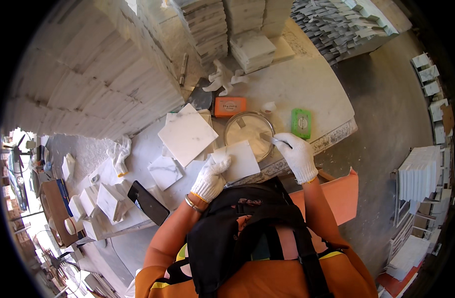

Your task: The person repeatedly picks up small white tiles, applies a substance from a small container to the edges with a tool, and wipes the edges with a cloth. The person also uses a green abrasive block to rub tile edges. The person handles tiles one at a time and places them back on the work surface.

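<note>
My left hand [210, 180], in a white knit glove, grips the near-left edge of a square white marble tile [242, 161], with the thumb on top. My right hand [296, 155], gloved too, is closed on a small putty knife [266, 137]; its metal blade reaches over the right side of a round tin [227, 134] of pale paste or powder [247, 130]. Whether the blade touches the contents, I cannot tell. The tile lies against the tin's near side. Left of it, a larger white tile [188, 135] rests on several others, and a grey-veined tile [165, 172] lies nearby.
An orange hand pad [230, 106] and a green one [301, 123] lie around the tin on the stone-topped table [317, 89]. Tall tile stacks [88, 74] stand at far left. A black phone [148, 202] and loose gloves [120, 155] lie left; an orange panel [337, 198] leans at right.
</note>
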The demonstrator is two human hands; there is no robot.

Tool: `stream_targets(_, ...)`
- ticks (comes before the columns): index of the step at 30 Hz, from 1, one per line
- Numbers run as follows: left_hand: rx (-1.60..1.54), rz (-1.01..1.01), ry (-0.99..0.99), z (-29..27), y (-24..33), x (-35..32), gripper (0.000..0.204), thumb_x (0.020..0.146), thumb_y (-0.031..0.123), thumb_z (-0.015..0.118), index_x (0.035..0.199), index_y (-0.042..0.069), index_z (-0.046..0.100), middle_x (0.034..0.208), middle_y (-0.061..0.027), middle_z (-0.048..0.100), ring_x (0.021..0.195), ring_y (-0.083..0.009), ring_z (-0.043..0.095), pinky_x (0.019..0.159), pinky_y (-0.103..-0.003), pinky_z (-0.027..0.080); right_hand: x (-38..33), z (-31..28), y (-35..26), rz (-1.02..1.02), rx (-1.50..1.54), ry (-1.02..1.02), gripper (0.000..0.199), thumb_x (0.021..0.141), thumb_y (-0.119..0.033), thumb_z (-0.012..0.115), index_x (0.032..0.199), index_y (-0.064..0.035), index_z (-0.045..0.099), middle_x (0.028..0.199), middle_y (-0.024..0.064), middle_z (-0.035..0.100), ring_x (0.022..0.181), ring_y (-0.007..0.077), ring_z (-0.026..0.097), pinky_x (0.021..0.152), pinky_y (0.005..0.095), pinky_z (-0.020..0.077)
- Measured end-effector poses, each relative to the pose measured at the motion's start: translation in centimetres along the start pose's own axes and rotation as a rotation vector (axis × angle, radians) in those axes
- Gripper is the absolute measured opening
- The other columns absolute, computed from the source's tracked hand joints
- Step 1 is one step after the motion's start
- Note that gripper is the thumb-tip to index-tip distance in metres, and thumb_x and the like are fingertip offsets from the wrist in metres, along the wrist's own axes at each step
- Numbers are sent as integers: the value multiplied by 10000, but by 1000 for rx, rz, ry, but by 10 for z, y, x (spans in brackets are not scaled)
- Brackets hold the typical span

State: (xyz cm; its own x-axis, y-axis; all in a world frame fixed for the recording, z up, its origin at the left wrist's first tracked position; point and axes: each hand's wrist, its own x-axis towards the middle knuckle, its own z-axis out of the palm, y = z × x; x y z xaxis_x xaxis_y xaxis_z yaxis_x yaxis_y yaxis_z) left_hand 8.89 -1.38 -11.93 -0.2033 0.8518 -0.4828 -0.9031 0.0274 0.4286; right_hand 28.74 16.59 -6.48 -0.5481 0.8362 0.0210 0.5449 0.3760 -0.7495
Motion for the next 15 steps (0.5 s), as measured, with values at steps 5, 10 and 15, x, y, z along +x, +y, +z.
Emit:
stream_targets(5,14,10,-11,-7,-2,3,324,933,7,664,1246,58,597,1175,-31,659,1113,-196,638,1069,-407,496,13,6,8,100,135,-42,211,907,-251,693,1049,-104,749,910,113,738,809,262,710,718,337,533)
stream_targets(10,-2,18,-31,-11,-2,2,324,927,13,676,1239,61,602,1155,-30,660,1095,-193,639,1053,-402,497,16,13,13,209,250,-154,232,914,-196,679,1089,-58,743,855,89,723,708,157,651,664,292,508)
stream_targets(15,18,6,-43,-2,2,0,331,931,33,686,1250,54,598,1177,-37,659,1108,-194,632,1052,-401,490,12,3,-1,343,544,-210,241,928,-170,692,1117,-27,737,843,31,712,668,70,589,577,223,447)
